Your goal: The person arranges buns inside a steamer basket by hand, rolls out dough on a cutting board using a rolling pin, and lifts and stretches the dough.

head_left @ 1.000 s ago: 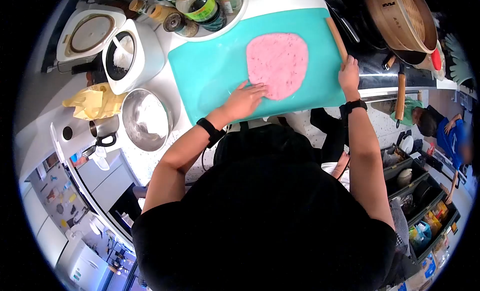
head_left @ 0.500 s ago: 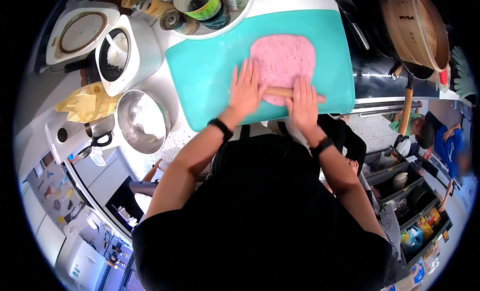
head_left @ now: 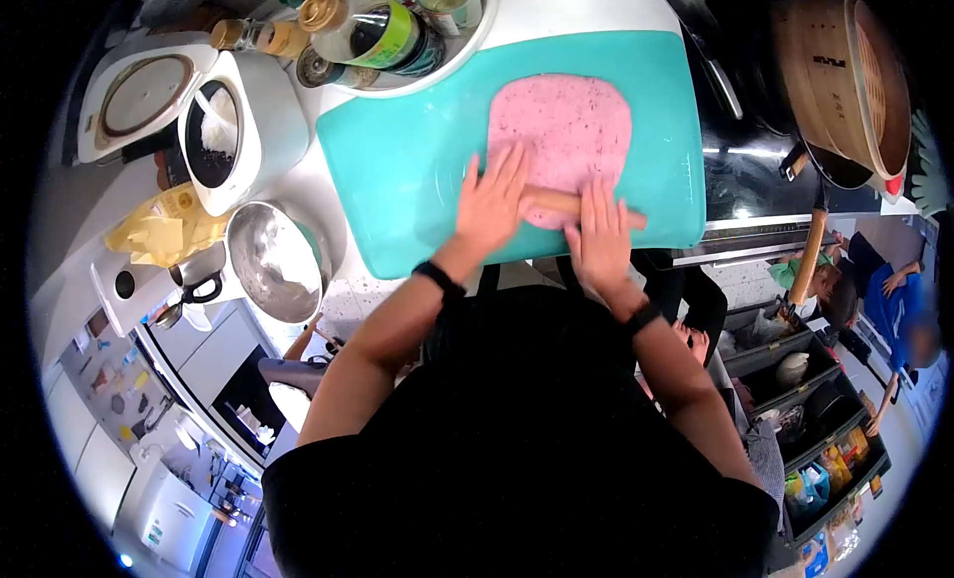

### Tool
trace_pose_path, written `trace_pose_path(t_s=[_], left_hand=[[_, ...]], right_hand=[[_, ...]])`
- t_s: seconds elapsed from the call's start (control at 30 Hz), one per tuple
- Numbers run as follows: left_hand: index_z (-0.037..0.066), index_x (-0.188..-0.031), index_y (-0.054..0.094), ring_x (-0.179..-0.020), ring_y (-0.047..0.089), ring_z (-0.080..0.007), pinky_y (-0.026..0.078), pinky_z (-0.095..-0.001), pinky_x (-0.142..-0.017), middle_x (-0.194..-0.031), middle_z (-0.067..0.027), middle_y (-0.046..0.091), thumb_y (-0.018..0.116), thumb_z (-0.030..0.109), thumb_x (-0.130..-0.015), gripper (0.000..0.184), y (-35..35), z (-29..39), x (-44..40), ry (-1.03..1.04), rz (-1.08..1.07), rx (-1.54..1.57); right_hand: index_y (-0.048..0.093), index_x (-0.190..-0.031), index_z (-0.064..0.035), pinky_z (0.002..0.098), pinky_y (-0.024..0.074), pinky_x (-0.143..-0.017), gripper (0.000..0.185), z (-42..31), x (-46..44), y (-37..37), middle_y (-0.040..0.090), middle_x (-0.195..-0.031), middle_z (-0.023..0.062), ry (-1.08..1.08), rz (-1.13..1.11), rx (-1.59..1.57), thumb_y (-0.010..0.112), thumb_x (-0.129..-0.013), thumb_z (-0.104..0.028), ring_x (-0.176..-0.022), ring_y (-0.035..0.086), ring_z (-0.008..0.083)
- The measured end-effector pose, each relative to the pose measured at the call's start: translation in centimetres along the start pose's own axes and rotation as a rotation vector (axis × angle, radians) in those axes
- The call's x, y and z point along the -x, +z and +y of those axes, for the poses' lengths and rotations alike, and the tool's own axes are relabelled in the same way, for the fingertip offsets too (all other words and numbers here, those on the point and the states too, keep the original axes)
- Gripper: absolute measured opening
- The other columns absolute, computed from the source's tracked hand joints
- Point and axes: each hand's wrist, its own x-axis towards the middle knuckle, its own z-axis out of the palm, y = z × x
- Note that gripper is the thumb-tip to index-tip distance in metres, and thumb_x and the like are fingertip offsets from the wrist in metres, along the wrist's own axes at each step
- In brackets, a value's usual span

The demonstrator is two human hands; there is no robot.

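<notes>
1. At far left, a white plastic rice cooker (head_left: 263, 131), lid raised; inside the black pot, a white scoop and white contents, rice or powder too hard to tell.
2. Below, a crumpled yellow bag (head_left: 169, 225) partly covering a steel mug with a black handle (head_left: 194, 272).
3. Just beside, a round steel bowl (head_left: 273, 265) with white residue inside.
4. Above, cut off at the top, a round white tray (head_left: 447, 81) crowded with jars and a clear bottle of dark liquid (head_left: 373, 33); green label, writing too small to read.
5. On the white table (head_left: 343, 215), a flat teal mat (head_left: 397, 180); upon it, pink speckled dough (head_left: 561, 121), flattened, lower edge partly under the pin and hands.
6. Left hand (head_left: 489, 202) blurred, unclenched, fingers stretched out over the left end of a pale wooden rolling pin (head_left: 554, 202), that end hidden.
7. Right hand (head_left: 602, 242) likewise unclenched and blurred, laid across the pin near the right end, tip showing beyond. Pin lying across the dough's lower part.
8. At right, a round bamboo steamer (head_left: 820, 91) with dark, unreadable characters.
9. Below, grey crates (head_left: 840, 459) holding bags and colourful packets, labels illegible.
</notes>
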Motion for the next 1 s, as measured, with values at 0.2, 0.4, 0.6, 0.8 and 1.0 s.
trace_pose_path(t_s=[0.2, 0.4, 0.6, 0.8, 1.0], left_hand=[[0.004, -0.155, 0.037, -0.152, 0.029, -0.0280, 0.017, -0.0578, -0.121, -0.163, -0.0119, 0.035, 0.049, 0.034, -0.099, 0.065, -2.4, -4.1, -13.9, 0.040, 0.201, -0.180], [0.000, -0.154, 0.037, -0.150, 0.031, -0.0352, 0.020, -0.0550, -0.121, -0.160, -0.0211, 0.036, 0.049, 0.034, -0.100, 0.065, -0.2, 0.7, -6.8, 0.023, 0.216, 0.089], [-0.002, -0.150, 0.041, -0.150, 0.031, -0.0287, 0.022, -0.0490, -0.123, -0.158, -0.0179, 0.039, 0.043, 0.038, -0.104, 0.061, -0.9, -2.6, -19.7, 0.036, 0.219, -0.094], [-0.001, -0.151, 0.040, -0.150, 0.032, -0.0302, 0.024, -0.0504, -0.122, -0.160, -0.0195, 0.037, 0.041, 0.036, -0.105, 0.059, -1.5, -3.5, -23.6, 0.054, 0.286, -0.074], [-0.002, -0.151, 0.040, -0.149, 0.033, -0.0352, 0.024, -0.0542, -0.121, -0.159, -0.0208, 0.037, 0.056, 0.031, -0.099, 0.062, -0.3, 0.8, -8.5, 0.001, 0.172, 0.223]], right_hand=[[0.034, -0.152, 0.0069, 0.0539, 0.0162, -0.124, 0.067, 3.4, -14.7, -3.4, 0.035, -0.159, 0.0232, 0.067, 0.257, 0.247, 0.045, -0.102, -0.036, -0.150, 0.029, 0.0345], [0.032, -0.154, 0.0065, 0.0540, 0.0167, -0.123, 0.070, 3.3, -7.1, -1.5, 0.031, -0.161, 0.0250, 0.084, 0.200, 0.006, 0.048, -0.101, -0.038, -0.151, 0.026, 0.0387], [0.030, -0.154, 0.0056, 0.0524, 0.0144, -0.125, 0.071, 6.7, -19.1, -3.8, 0.028, -0.163, 0.0209, 0.176, 0.264, 0.294, 0.038, -0.104, -0.043, -0.154, 0.022, 0.0322], [0.032, -0.153, 0.0077, 0.0496, 0.0152, -0.125, 0.072, 9.0, -23.2, -4.3, 0.028, -0.163, 0.0221, 0.116, 0.324, 0.297, 0.043, -0.101, -0.042, -0.153, 0.022, 0.0336], [0.030, -0.152, 0.0102, 0.0525, 0.0225, -0.122, 0.073, 3.6, -7.9, -2.2, 0.032, -0.158, 0.0292, 0.027, 0.167, 0.016, 0.052, -0.098, -0.034, -0.148, 0.029, 0.0423]])
